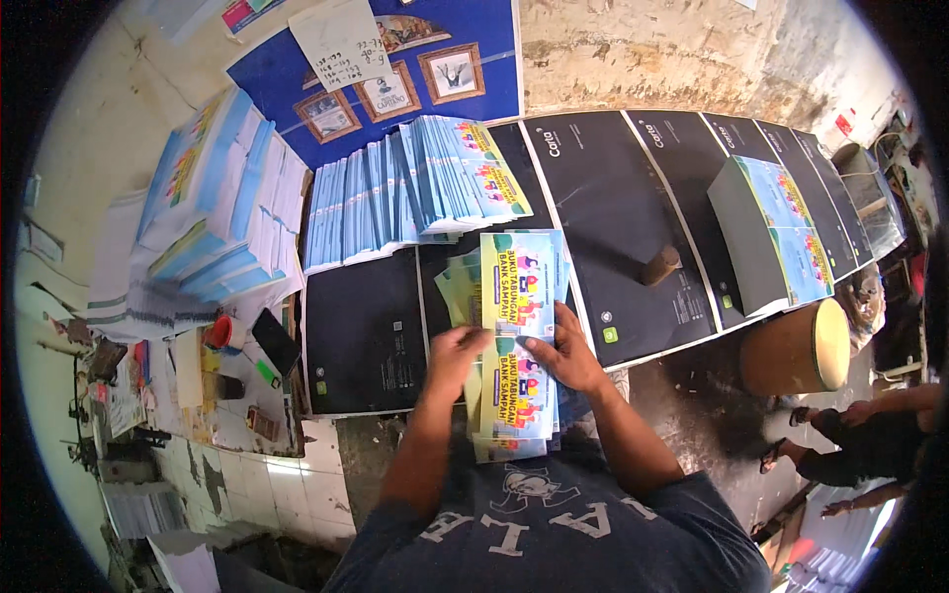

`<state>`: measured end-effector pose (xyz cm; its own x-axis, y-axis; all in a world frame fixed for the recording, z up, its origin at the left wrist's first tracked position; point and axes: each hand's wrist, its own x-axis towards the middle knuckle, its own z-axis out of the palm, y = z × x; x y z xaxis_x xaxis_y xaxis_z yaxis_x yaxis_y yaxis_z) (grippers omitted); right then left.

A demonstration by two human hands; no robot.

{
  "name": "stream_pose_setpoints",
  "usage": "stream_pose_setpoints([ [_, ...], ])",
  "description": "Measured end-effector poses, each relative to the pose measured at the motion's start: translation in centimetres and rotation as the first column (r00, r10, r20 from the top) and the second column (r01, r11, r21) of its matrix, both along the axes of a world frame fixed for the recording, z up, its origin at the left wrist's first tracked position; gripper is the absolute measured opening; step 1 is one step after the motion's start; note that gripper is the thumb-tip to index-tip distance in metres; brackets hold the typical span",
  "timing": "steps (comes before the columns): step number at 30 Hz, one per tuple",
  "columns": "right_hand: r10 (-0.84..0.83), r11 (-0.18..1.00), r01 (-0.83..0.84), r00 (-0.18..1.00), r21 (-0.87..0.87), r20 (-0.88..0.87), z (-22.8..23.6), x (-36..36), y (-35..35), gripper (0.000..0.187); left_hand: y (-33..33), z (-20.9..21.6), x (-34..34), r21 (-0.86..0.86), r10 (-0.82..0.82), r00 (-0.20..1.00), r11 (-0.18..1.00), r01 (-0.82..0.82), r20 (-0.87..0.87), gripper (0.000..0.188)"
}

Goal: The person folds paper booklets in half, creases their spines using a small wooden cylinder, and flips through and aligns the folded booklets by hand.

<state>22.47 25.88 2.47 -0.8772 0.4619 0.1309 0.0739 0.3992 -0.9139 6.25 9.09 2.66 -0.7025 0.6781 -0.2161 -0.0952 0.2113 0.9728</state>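
My left hand (453,358) and my right hand (563,354) both grip a stack of printed booklet covers (517,287), blue and yellow with small cartoon figures. The stack stands on edge at the near rim of a table covered with black printed sheets (603,198). The left hand pinches the stack's left side, the right hand presses its right side. More sheets of the same kind fan out behind it. My dark shirt fills the lower middle of the view.
Fanned rows of blue booklets (395,193) lie at the table's back left, a taller pile (222,198) beyond. A squared stack (771,232) and a small wooden cylinder (660,265) rest at right. A round stool (801,348) and another person's legs (860,435) are at lower right.
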Motion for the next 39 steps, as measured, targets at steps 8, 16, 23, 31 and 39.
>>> stream_pose_setpoints([
  [8,-0.013,0.992,0.011,1.0,0.123,0.013,-0.2,0.6,0.6,0.035,-4.2,6.3,-4.1,0.356,-0.012,0.997,0.935,-0.015,0.076,0.041],
  [16,-0.013,0.996,0.015,1.0,-0.084,0.023,-1.8,0.6,0.7,0.046,-3.6,4.4,-4.2,0.343,0.056,0.986,0.933,-0.107,0.155,0.056],
  [23,-0.058,0.915,0.002,0.99,-0.403,-0.126,-3.5,1.3,1.1,0.049,-5.1,3.8,-6.8,0.505,0.105,0.981,0.845,-0.175,0.163,0.062],
  [31,-0.007,0.771,-0.048,0.996,-0.635,-0.083,-2.4,1.8,1.2,0.054,-6.2,3.8,-7.6,0.505,0.156,0.976,0.837,-0.211,0.149,0.063],
  [39,-0.083,0.975,0.082,0.997,-0.208,0.003,-2.8,0.9,0.8,0.05,1.7,2.2,-1.3,0.015,-0.011,0.975,1.0,0.014,-0.221,0.071],
])
